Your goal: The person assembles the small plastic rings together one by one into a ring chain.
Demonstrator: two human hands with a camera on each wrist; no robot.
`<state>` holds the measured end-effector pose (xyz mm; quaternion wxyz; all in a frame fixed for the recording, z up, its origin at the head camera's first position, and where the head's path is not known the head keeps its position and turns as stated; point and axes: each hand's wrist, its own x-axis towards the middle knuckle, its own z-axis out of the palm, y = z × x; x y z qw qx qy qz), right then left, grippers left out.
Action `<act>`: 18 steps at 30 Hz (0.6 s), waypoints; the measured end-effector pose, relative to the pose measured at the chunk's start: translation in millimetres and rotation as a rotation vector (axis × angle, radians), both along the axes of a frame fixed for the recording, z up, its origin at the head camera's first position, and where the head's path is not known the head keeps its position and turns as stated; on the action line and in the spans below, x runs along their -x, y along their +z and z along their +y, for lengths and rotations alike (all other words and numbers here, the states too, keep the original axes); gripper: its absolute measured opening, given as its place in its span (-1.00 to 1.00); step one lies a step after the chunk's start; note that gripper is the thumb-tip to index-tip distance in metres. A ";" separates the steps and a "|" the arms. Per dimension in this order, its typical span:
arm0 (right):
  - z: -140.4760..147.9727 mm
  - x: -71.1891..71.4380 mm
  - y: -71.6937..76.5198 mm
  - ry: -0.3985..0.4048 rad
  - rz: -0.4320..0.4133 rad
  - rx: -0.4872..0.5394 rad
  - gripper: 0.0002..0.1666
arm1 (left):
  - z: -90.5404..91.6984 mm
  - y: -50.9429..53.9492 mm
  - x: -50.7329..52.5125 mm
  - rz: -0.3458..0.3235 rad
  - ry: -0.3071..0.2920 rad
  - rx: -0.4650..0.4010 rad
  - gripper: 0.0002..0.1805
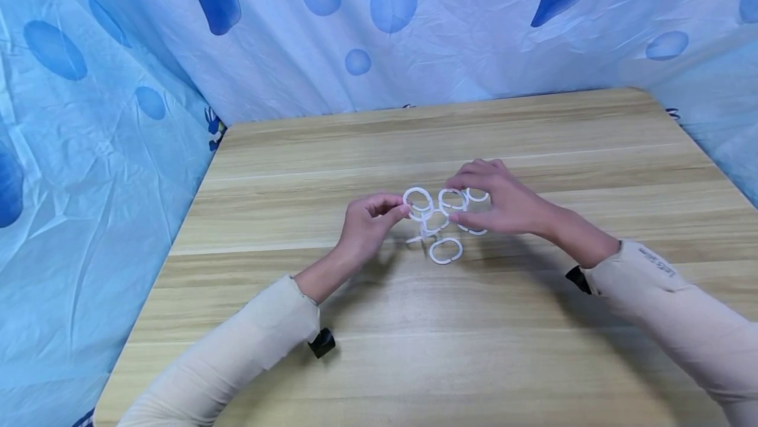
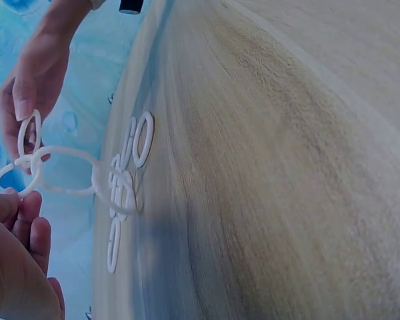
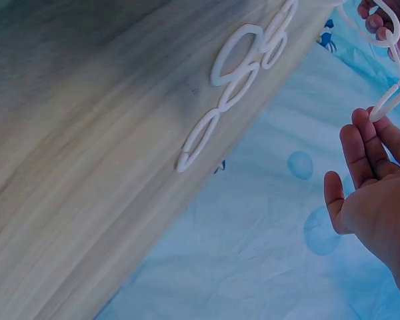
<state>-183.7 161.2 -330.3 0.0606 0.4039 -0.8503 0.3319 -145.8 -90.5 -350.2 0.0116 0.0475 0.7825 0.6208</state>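
White plastic rings are between both hands above the table. My left hand [image 1: 368, 224] pinches one ring [image 1: 417, 189] between thumb and fingers. From it hang more linked rings, a middle link [image 2: 67, 151] and a lower one, seen in the left wrist view. My right hand [image 1: 503, 200] pinches another ring [image 2: 21, 137] at its edge, close against the left hand's ring. Whether those two are hooked together I cannot tell. In the right wrist view the right fingertips [image 3: 361, 119] meet the edge of the held ring [image 3: 385, 105].
Several more white rings lie on the wooden table [image 1: 284, 308] under the hands, among them a single oval ring [image 1: 441, 263] nearest me. Some rings [image 3: 200, 137] lie near or beneath the right hand. A blue patterned curtain [image 1: 284, 52] hangs behind and beside the table.
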 end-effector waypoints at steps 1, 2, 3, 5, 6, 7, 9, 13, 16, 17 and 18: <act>-1.3 0.4 0.3 0.002 0.001 -0.001 -0.49 | 0.1 -0.1 0.2 0.000 0.000 0.002 -0.86; -2.5 0.7 0.4 0.004 -0.001 -0.001 -0.49 | 0.1 -0.2 0.3 0.000 -0.002 0.002 -0.86; -3.7 1.2 0.6 0.008 -0.001 -0.003 -0.49 | 0.1 -0.3 0.4 -0.003 -0.004 0.002 -0.86; -6.3 1.8 1.0 0.017 -0.007 -0.008 -0.50 | -0.1 -0.3 0.7 -0.010 -0.009 0.005 -0.87; -7.6 2.2 1.0 0.022 -0.009 -0.012 -0.50 | -0.1 -0.2 0.7 -0.012 -0.012 0.005 -0.87; -8.9 2.6 1.1 0.031 -0.011 -0.015 -0.50 | -0.2 -0.2 0.7 -0.012 -0.015 0.008 -0.87; -11.9 2.7 1.2 0.047 -0.014 -0.024 -0.51 | 0.2 -0.4 0.5 -0.009 -0.022 0.017 -0.88; -17.7 2.3 1.0 0.073 0.003 -0.031 -0.52 | 1.9 -1.5 0.2 0.025 -0.049 0.053 -0.86; -20.5 3.1 0.9 0.077 0.047 -0.019 -0.50 | 2.6 -2.4 0.1 0.045 -0.071 0.080 -0.86; -21.0 3.8 0.7 0.076 0.069 -0.015 -0.50 | 2.6 -2.8 0.2 0.046 -0.076 0.087 -0.86; -21.5 4.3 0.6 0.074 0.088 -0.009 -0.50 | 2.5 -2.9 0.3 0.047 -0.079 0.092 -0.86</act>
